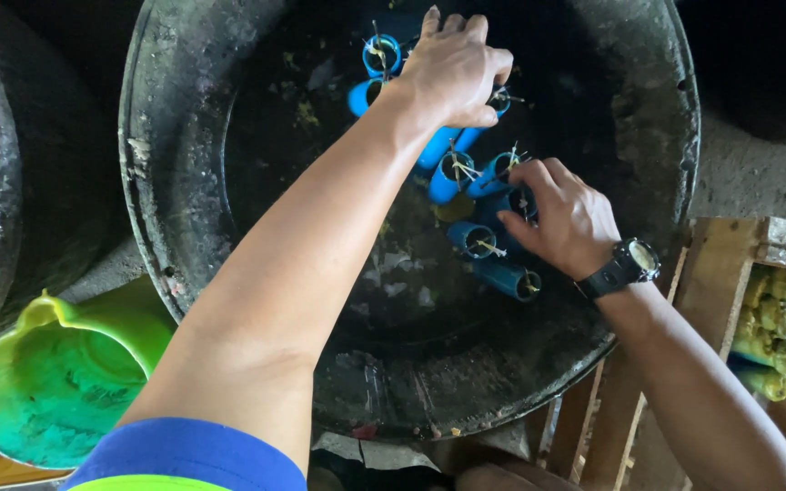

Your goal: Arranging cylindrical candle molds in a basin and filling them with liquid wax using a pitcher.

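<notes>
Tubes (466,173) of blue plastic, short and open-ended, lie and stand clustered in dark water at the far side of a big, grimy black tub (184,182); thin wicks or sticks poke from their mouths. The left hand (452,68) reaches across the tub, its grip curled down over the tubes at the back, the fingers closed around one of them, though the tube itself is mostly hidden beneath the palm. The right hand (570,218), with a black wristwatch (625,265) on its wrist, pinches the rim of a blue tube in the nearer group with fingertips pressed together. A green plastic jug (47,382) sits at lower left, beside the tub. At right, yellow moulded pieces (780,332) fill a wooden crate (716,282).
</notes>
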